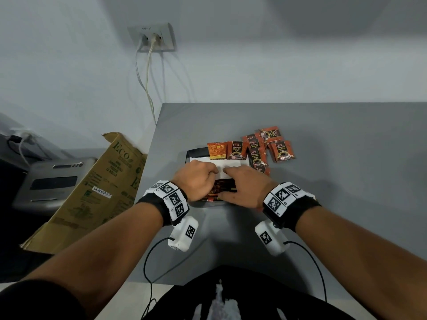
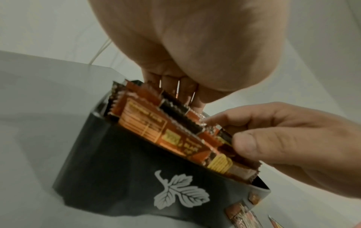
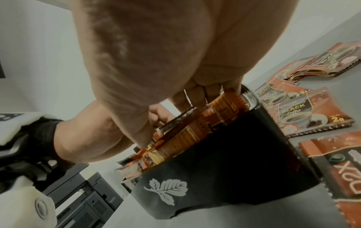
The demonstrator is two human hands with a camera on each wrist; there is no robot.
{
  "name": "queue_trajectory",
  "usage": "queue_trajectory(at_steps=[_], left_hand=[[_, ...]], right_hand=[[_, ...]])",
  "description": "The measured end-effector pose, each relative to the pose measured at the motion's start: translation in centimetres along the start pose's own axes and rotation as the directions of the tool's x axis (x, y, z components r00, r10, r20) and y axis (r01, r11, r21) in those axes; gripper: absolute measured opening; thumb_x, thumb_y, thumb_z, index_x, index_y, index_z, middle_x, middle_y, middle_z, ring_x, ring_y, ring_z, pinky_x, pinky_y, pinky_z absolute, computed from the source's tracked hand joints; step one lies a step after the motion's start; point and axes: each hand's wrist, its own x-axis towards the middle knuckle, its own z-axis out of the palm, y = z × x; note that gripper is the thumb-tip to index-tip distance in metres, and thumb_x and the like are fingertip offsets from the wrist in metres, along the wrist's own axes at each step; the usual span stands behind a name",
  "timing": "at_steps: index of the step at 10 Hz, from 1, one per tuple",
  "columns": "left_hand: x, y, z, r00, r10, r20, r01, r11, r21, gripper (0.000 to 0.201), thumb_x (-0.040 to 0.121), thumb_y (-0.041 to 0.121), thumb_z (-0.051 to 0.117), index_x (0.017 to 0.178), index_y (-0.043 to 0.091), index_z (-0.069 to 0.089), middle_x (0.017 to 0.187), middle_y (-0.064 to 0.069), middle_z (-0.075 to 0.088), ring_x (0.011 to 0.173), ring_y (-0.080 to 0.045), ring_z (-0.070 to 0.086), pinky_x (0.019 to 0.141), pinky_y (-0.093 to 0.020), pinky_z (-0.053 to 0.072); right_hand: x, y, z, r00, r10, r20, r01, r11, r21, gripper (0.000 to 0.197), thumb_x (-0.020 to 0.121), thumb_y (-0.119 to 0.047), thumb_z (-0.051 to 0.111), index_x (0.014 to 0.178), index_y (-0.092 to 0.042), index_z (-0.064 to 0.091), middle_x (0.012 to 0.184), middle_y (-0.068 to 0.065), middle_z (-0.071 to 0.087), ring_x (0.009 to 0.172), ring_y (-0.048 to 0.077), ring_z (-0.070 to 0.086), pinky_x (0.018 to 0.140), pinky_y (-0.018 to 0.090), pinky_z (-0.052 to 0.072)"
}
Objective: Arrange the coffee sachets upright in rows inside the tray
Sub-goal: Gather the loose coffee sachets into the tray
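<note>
A black tray (image 1: 193, 155) with a white leaf print stands on the grey table, lined with white paper. A row of orange-and-black coffee sachets (image 1: 223, 193) stands upright at its near end. My left hand (image 1: 211, 179) curls over the left part of that row, with its fingers (image 2: 176, 91) reaching down behind the packets. My right hand (image 1: 231, 179) pinches the right part, its thumb (image 2: 254, 145) in front and its fingers (image 3: 203, 94) behind. Two more sachets (image 1: 227, 150) stand at the far end. Several loose sachets (image 1: 280, 151) lie flat to the tray's right.
An open cardboard box (image 1: 97, 190) leans off the table's left edge, with a grey printer (image 1: 53, 181) behind it. Cables hang from a wall socket (image 1: 152, 38) behind the table. The table's left edge runs close to the tray.
</note>
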Motion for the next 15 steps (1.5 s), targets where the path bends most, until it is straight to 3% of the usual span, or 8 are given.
queue_trajectory(at_steps=[3, 5, 7, 9, 11, 13, 14, 15], left_hand=[[1.8, 6.2, -1.0, 0.976, 0.193, -0.102, -0.199, 0.979, -0.053, 0.025, 0.089, 0.018, 0.053, 0.109, 0.015, 0.068, 0.106, -0.001, 0.071, 0.096, -0.019, 0.064, 0.084, -0.036, 0.054], [3.8, 14.3, 2.4, 0.942, 0.276, 0.192, -0.304, 0.943, 0.136, 0.011, 0.085, 0.012, 0.057, 0.093, 0.014, 0.065, 0.090, -0.004, 0.067, 0.083, -0.025, 0.066, 0.072, -0.037, 0.057], [4.1, 16.0, 8.2, 0.874, 0.263, 0.408, -0.407, 0.854, 0.323, 0.017, 0.087, 0.008, 0.065, 0.103, 0.007, 0.066, 0.105, -0.013, 0.069, 0.092, -0.030, 0.069, 0.070, -0.033, 0.054], [4.3, 15.0, 9.9, 0.901, 0.233, 0.367, -0.356, 0.879, 0.316, 0.037, 0.085, 0.021, 0.073, 0.118, 0.008, 0.060, 0.116, -0.014, 0.065, 0.102, -0.034, 0.067, 0.089, -0.043, 0.056], [3.9, 15.2, 9.6, 0.905, 0.195, 0.378, -0.335, 0.873, 0.354, 0.036, 0.083, 0.012, 0.070, 0.114, 0.008, 0.052, 0.109, -0.014, 0.064, 0.095, -0.036, 0.066, 0.078, -0.043, 0.056], [5.0, 16.6, 9.0, 0.909, 0.189, 0.373, -0.316, 0.894, 0.318, 0.025, 0.092, 0.003, 0.057, 0.116, 0.000, 0.059, 0.113, -0.017, 0.065, 0.092, -0.031, 0.067, 0.070, -0.036, 0.054], [6.2, 17.1, 8.0, 0.951, 0.160, 0.266, -0.242, 0.919, 0.311, 0.034, 0.093, 0.014, 0.059, 0.126, 0.006, 0.052, 0.116, -0.011, 0.065, 0.098, -0.030, 0.066, 0.077, -0.037, 0.054], [7.7, 17.5, 7.1, 0.976, 0.109, 0.188, -0.175, 0.906, 0.385, 0.035, 0.089, 0.019, 0.060, 0.122, 0.008, 0.054, 0.113, -0.007, 0.063, 0.090, -0.029, 0.066, 0.069, -0.035, 0.050]], right_hand=[[-2.9, 6.9, -4.5, 0.940, 0.295, -0.169, -0.282, 0.955, 0.095, 0.028, 0.090, -0.026, 0.062, 0.116, -0.018, 0.065, 0.115, 0.005, 0.063, 0.097, 0.024, 0.060, 0.080, 0.027, 0.041], [-6.9, 10.9, -2.8, 0.881, 0.473, 0.010, -0.471, 0.878, -0.082, 0.008, 0.080, -0.027, 0.065, 0.084, -0.026, 0.058, 0.099, 0.004, 0.070, 0.079, 0.022, 0.063, 0.069, 0.030, 0.050], [-9.5, 13.1, 1.0, 0.822, 0.569, -0.017, -0.569, 0.818, -0.083, 0.052, 0.085, -0.043, 0.068, 0.124, -0.012, 0.052, 0.118, 0.012, 0.059, 0.107, 0.032, 0.058, 0.077, 0.033, 0.039], [-9.5, 13.6, 1.4, 0.828, 0.561, 0.008, -0.561, 0.827, 0.019, 0.036, 0.086, -0.024, 0.067, 0.119, -0.011, 0.058, 0.113, 0.012, 0.063, 0.103, 0.031, 0.062, 0.081, 0.035, 0.047], [-8.2, 14.0, -2.3, 0.834, 0.549, -0.061, -0.516, 0.814, 0.268, 0.020, 0.085, -0.005, 0.062, 0.073, -0.021, 0.060, 0.079, 0.002, 0.062, 0.077, 0.023, 0.058, 0.055, 0.024, 0.035], [-4.1, 15.4, -5.9, 0.759, 0.612, -0.222, -0.448, 0.738, 0.505, 0.012, 0.089, -0.010, 0.057, 0.099, -0.016, 0.061, 0.092, 0.007, 0.062, 0.086, 0.026, 0.058, 0.071, 0.031, 0.044], [-2.0, 15.4, -7.0, 0.809, 0.574, -0.126, -0.465, 0.756, 0.460, 0.020, 0.091, -0.024, 0.057, 0.091, -0.006, 0.066, 0.080, 0.009, 0.063, 0.080, 0.031, 0.059, 0.065, 0.032, 0.045], [-1.0, 15.6, -7.6, 0.833, 0.549, -0.074, -0.487, 0.789, 0.375, 0.054, 0.085, -0.041, 0.069, 0.128, -0.011, 0.054, 0.106, 0.007, 0.060, 0.090, 0.025, 0.057, 0.070, 0.030, 0.043]])
